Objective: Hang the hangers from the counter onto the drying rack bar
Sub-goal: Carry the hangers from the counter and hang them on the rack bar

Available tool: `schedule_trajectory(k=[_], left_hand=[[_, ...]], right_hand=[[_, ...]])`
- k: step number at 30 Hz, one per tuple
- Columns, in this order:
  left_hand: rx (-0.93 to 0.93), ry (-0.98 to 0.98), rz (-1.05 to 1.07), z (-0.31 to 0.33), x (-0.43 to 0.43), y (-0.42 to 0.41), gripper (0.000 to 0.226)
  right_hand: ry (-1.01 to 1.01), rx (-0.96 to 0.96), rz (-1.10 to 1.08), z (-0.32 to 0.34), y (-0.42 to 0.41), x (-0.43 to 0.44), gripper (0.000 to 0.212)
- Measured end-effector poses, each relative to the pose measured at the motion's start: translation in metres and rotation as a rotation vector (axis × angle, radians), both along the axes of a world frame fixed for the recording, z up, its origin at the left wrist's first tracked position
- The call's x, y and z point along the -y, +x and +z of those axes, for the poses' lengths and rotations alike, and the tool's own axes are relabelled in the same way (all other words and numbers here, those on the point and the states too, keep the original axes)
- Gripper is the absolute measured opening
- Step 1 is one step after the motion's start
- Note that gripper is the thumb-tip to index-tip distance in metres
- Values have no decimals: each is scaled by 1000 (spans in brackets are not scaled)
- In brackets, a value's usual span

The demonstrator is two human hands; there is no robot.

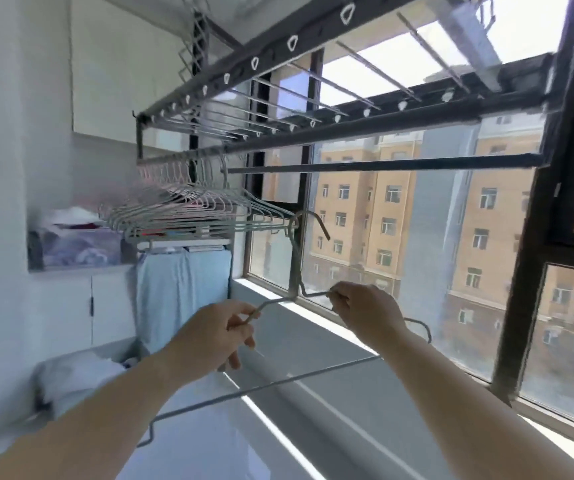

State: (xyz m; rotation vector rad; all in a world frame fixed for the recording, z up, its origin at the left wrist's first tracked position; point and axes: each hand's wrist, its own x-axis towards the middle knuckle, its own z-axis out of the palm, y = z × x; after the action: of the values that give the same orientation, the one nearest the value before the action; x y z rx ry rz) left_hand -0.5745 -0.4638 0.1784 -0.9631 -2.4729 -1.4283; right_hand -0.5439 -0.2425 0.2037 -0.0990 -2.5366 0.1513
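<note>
Left hand (216, 336) and right hand (368, 315) each pinch a shoulder of the thin grey wire hanger (293, 265); its hook sits below the dark metal rack bar (382, 164).

Lower bar (382, 164): right stretch stood bare, open air beneath. Hung hangers (188, 209) crowded the rack's left end; rack frame (348, 131) lay close above.

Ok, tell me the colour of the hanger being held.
Pale grey hanger, clearest in the head view.
</note>
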Motion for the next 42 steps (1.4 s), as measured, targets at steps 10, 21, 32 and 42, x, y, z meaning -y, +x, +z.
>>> schedule_trajectory(k=[10, 21, 32, 42], left_hand=[[-127, 5, 158, 72, 57, -107, 27], [-115, 102, 117, 110, 80, -195, 16], [-235, 93, -30, 148, 55, -277, 16], [-160, 153, -118, 141, 25, -318, 19]], right_hand=[[135, -81, 188, 72, -138, 55, 30], [665, -488, -92, 160, -195, 85, 40], [615, -395, -506, 203, -202, 84, 30], [666, -445, -558, 193, -202, 85, 21]])
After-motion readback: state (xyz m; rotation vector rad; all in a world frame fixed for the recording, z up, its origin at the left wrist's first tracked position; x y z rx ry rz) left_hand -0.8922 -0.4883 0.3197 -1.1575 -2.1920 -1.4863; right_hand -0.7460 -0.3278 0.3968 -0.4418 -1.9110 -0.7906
